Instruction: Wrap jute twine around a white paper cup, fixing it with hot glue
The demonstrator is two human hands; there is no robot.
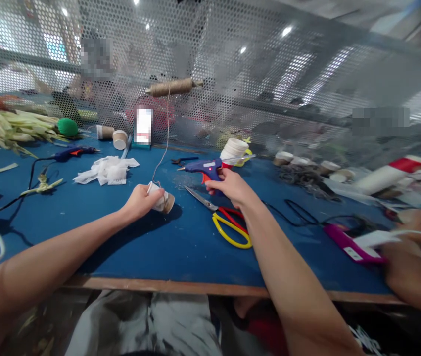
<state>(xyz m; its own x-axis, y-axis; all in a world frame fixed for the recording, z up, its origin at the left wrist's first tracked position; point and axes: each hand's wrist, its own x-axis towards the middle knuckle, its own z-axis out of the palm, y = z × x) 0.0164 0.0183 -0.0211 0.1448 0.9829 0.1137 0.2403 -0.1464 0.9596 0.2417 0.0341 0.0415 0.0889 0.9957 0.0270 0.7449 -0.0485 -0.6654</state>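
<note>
My left hand (141,201) is closed round a small paper cup (166,201), tilted, its brown-banded end facing right. Thin twine (167,131) runs from the cup up to a twine spool (171,87) on the mesh panel. In my right hand (230,185) is a blue hot glue gun (205,167), its nozzle pointing left and a clear glue stick out of its back. The nozzle is apart from the cup. Scissors (228,222) with red and yellow handles lie below the glue gun, blades partly apart.
White tissue (107,170), a second glue gun (74,153) and wrapped cups (120,140) lie at left. Stacked white cups (235,150) stand behind my right hand. A purple power strip (354,244) and a co-worker's arm (414,267) are at right.
</note>
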